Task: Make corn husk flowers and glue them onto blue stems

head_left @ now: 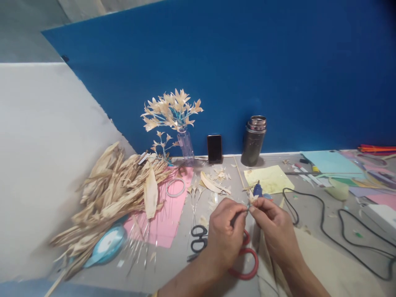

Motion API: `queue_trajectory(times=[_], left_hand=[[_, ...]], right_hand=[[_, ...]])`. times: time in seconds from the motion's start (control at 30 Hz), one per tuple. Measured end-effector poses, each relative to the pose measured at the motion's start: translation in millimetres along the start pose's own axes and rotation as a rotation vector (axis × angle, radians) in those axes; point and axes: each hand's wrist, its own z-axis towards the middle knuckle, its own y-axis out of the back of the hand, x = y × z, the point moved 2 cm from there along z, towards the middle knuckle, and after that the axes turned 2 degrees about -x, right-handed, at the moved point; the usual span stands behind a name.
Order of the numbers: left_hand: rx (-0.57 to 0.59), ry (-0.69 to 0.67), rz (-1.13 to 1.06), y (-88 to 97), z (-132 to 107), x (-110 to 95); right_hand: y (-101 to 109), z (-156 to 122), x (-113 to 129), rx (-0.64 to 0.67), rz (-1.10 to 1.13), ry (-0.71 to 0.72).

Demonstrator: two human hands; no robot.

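My left hand and my right hand meet in front of me, fingertips pinched together at the base of a small corn-husk flower. A thin blue-green bit shows between the fingertips; whether it is tape or stem I cannot tell. Just behind the flower is the dark blue tip of a glue gun. Red-handled scissors lie partly hidden under my left hand, and black-handled scissors lie to its left. Several wire-stemmed husk flowers rest beyond the black pair.
At the left lie dried corn husks, a blue ribbon roll, wires and pink paper. A vase of husk flowers, a phone and a flask stand along the blue wall. A black cord loops across the right.
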Motion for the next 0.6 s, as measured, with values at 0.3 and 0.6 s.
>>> queue_trajectory(times=[0.3,0.6], left_hand=[[0.009,-0.081,0.103,-8.7,-4.2,1.9],[0.079,0.324,-0.136,-3.6,5.3,-0.7]], right_hand=[[2.3,-1.1,-4.3,-0.032,0.029,-0.062],[9.5,0.6,-11.1,0.078,0.047,-0.084]])
